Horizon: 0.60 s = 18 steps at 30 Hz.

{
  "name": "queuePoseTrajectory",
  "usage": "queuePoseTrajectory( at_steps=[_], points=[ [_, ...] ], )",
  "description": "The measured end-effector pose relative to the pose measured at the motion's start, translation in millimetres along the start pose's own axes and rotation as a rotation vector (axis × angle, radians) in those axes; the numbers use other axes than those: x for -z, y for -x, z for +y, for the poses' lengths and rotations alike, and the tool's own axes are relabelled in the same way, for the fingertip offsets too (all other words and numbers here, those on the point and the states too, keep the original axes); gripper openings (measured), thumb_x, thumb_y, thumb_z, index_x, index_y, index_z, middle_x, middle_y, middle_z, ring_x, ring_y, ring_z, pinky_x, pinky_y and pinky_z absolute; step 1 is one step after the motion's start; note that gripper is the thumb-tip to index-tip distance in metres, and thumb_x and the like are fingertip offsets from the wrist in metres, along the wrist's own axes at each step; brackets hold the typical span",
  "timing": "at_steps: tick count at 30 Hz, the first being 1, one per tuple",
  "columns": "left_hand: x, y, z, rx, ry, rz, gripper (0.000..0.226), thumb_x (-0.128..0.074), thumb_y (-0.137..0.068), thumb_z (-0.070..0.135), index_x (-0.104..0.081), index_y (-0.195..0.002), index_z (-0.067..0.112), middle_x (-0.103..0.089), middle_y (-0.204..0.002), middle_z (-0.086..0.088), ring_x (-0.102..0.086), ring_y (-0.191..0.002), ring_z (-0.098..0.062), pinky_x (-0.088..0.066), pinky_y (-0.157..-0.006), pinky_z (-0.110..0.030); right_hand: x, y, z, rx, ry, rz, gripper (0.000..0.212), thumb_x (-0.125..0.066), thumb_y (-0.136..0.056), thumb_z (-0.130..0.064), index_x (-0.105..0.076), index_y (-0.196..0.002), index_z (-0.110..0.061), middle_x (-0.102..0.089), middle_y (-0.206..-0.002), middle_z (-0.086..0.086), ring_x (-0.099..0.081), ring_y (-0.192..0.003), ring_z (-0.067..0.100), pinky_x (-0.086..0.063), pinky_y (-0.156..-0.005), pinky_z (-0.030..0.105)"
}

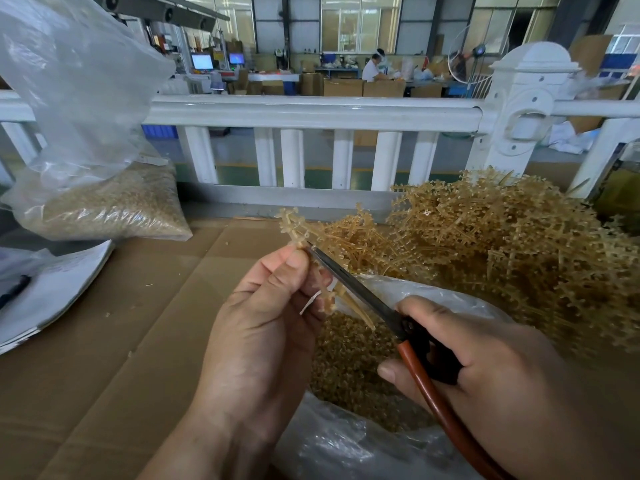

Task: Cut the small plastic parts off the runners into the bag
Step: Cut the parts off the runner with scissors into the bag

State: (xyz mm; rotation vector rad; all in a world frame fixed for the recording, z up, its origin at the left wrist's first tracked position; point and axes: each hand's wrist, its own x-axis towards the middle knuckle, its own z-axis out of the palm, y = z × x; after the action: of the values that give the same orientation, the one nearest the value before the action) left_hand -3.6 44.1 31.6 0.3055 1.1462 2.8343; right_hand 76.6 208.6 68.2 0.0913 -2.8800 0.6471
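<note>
watching from the side here, and the bit that worries me is the scissors [360,292]: the blade tip sits right beside the thumb of the left hand [263,306], so a quick snip could nick it. that hand pinches one runner [298,230] between thumb and fingers, above the far-left edge of the open bag [346,445]. the right hand [485,358] is wrapped round the red handles, over the bag's mouth. the runner's lower end hangs over the bag, but its top end, with parts on it, pokes out past the bag's far edge. anything clipped up there could land on the cardboard [138,306] instead of with the cut parts [346,358] inside the bag. the uncut pile [519,244] sits just behind the bag.
</note>
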Motion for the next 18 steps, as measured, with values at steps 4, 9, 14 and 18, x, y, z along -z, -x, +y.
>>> queuePoseTrajectory(
  at_steps=[4,9,14,18],
  points=[
    [1.1,0.0,-0.7,-0.01,0.001,-0.007,0.003,-0.066,-0.082,0.018,-0.065,-0.082,0.014,-0.058,-0.071,-0.001,-0.058,-0.064,-0.009,-0.051,-0.062,-0.021,0.1,0.6,3.1,0.057,0.062,0.047,0.054,-0.045,-0.069,-0.083,-0.049,-0.114,-0.055,-0.059,-0.067,-0.026,-0.058,-0.061,-0.003,-0.051,-0.055,0.023],
    [2.5,-0.4,-1.1,-0.022,-0.032,0.001,0.004,-0.066,-0.082,0.017,-0.069,-0.08,0.015,-0.06,-0.071,-0.002,-0.056,-0.063,-0.01,-0.051,-0.062,-0.022,0.7,1.1,6.6,0.111,0.133,0.162,0.049,-0.051,-0.078,-0.071,-0.06,-0.116,-0.042,-0.056,-0.066,-0.026,-0.055,-0.055,-0.002,-0.051,-0.046,0.023],
    [4.2,-0.5,-0.1,-0.028,-0.052,0.015,0.003,-0.066,-0.082,0.017,-0.068,-0.081,0.015,-0.058,-0.07,-0.003,-0.054,-0.062,-0.01,-0.051,-0.063,-0.022,-1.9,1.6,5.0,0.119,0.157,0.167,0.049,-0.052,-0.078,-0.07,-0.059,-0.115,-0.04,-0.057,-0.065,-0.024,-0.056,-0.053,-0.001,-0.05,-0.042,0.023],
    [3.8,-0.3,-0.2,-0.038,-0.054,0.01,0.004,-0.063,-0.085,0.015,-0.067,-0.084,0.012,-0.058,-0.07,-0.003,-0.053,-0.062,-0.011,-0.049,-0.064,-0.023,-4.2,1.3,4.7,0.094,0.17,0.162,0.05,-0.047,-0.079,-0.074,-0.055,-0.118,-0.043,-0.057,-0.065,-0.025,-0.057,-0.055,-0.002,-0.051,-0.043,0.023]
  ],
)
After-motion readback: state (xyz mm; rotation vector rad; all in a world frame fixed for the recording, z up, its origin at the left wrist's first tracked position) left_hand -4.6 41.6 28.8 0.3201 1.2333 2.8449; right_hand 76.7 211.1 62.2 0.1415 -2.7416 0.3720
